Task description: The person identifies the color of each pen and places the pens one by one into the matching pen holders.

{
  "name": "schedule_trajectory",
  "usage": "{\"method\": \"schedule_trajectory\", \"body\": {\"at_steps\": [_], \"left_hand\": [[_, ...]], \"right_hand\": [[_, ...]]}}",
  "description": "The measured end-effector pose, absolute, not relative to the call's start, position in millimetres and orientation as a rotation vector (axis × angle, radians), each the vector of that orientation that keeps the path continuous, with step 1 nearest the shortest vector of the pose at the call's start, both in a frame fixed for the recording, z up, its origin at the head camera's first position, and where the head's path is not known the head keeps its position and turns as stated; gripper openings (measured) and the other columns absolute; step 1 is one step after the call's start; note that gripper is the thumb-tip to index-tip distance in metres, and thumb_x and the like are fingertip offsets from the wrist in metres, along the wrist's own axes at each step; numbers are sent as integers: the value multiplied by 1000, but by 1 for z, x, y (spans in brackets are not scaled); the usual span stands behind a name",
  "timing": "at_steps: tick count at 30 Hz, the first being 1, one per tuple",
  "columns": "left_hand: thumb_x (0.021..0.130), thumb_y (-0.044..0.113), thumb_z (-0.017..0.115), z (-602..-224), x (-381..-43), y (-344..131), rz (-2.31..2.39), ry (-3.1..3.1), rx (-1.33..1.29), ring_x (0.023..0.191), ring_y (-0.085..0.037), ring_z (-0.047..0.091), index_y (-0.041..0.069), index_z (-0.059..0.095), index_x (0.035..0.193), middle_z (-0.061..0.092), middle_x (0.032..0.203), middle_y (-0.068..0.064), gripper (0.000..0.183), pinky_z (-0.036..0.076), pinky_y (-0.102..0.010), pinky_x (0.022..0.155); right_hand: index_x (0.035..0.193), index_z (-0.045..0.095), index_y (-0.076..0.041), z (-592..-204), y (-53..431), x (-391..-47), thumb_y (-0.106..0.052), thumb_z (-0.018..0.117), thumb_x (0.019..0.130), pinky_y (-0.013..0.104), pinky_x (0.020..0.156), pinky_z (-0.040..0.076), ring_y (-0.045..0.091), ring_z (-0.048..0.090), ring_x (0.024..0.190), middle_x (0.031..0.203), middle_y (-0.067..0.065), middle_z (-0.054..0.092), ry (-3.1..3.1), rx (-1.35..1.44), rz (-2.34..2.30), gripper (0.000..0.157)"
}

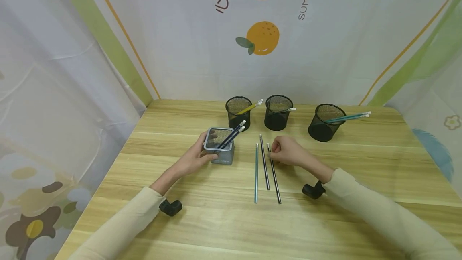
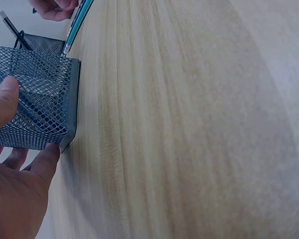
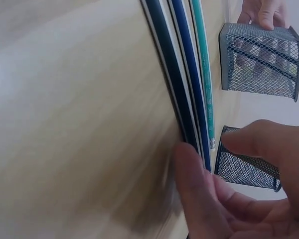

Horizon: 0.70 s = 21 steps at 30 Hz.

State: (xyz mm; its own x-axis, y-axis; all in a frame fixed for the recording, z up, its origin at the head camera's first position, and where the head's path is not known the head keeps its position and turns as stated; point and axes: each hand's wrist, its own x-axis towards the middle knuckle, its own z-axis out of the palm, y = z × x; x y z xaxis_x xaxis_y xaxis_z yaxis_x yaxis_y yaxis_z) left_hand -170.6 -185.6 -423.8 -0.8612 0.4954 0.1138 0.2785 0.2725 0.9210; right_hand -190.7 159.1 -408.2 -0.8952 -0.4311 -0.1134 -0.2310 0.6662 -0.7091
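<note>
My left hand (image 1: 195, 157) grips a grey square mesh pen holder (image 1: 223, 156), thumb on the near side and other fingers behind. Two dark blue pencils (image 1: 232, 137) with white erasers lean out of it to the right. A teal pencil (image 1: 256, 175), a dark blue pencil (image 1: 265, 167) and a black striped pencil (image 1: 275, 179) lie side by side on the table. Beside the eraser end of the black pencil is my right hand (image 1: 286, 150). In the right wrist view one fingertip (image 3: 188, 154) touches that pencil, while another finger (image 3: 241, 141) stands apart beyond the row.
Three round black mesh cups stand at the back: one with yellow pencils (image 1: 249, 108), a middle cup (image 1: 276, 121) with dark pencils, and a tilted-looking right cup (image 1: 321, 131) with teal pencils. A printed curtain (image 1: 202, 63) hangs behind the wooden table (image 1: 202, 228).
</note>
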Motion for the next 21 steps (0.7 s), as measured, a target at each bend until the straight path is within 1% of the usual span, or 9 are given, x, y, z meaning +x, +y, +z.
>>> {"method": "schedule_trajectory", "body": {"at_steps": [3, 8, 10, 12, 16, 21], "left_hand": [[98, -4, 64, -424, -170, -185, 1637, 2338, 720, 140, -45, 36, 1, 15, 159, 29, 156, -30, 78, 37, -52, 112], [98, -4, 64, -424, -170, -185, 1639, 2336, 720, 140, -46, 36, 1, 15, 159, 29, 155, -31, 78, 37, -53, 112], [98, -4, 64, -425, -171, -186, 1639, 2339, 723, 140, -46, 36, 0, 15, 158, 29, 155, -31, 78, 36, -53, 113], [98, -4, 64, -425, -171, -186, 1640, 2342, 724, 140, -47, 36, 0, 15, 158, 29, 155, -31, 78, 36, -54, 113], [97, -4, 65, -425, -171, -186, 1641, 2342, 712, 139, -46, 37, 0, 15, 158, 30, 155, -30, 79, 37, -53, 113], [98, -4, 64, -425, -171, -186, 1641, 2341, 720, 139, -46, 37, 0, 15, 158, 29, 155, -31, 78, 36, -53, 113]], "right_hand": [[87, 58, 0, -407, 156, -192, -8, 73, 90, 27, 52, 54, 22, 67, 54, 68, 6, 63, 2607, -485, -979, 17], [84, 58, -2, -405, 152, -196, -14, 73, 91, 25, 54, 53, 19, 68, 54, 64, 5, 65, 2591, -404, -870, 21], [79, 58, -4, -404, 150, -197, -16, 74, 92, 24, 54, 53, 18, 68, 54, 62, 4, 65, 2581, -389, -850, 24], [70, 56, -7, -404, 149, -199, -16, 75, 92, 23, 51, 51, 17, 68, 53, 57, 3, 64, 2578, -397, -829, 31], [57, 48, -12, -404, 147, -200, -14, 75, 91, 21, 51, 47, 17, 67, 50, 51, 3, 63, 2586, -427, -800, 43], [56, 45, -13, -404, 146, -200, -6, 73, 89, 21, 55, 50, 17, 68, 50, 52, 4, 63, 2588, -429, -809, 44]]}}
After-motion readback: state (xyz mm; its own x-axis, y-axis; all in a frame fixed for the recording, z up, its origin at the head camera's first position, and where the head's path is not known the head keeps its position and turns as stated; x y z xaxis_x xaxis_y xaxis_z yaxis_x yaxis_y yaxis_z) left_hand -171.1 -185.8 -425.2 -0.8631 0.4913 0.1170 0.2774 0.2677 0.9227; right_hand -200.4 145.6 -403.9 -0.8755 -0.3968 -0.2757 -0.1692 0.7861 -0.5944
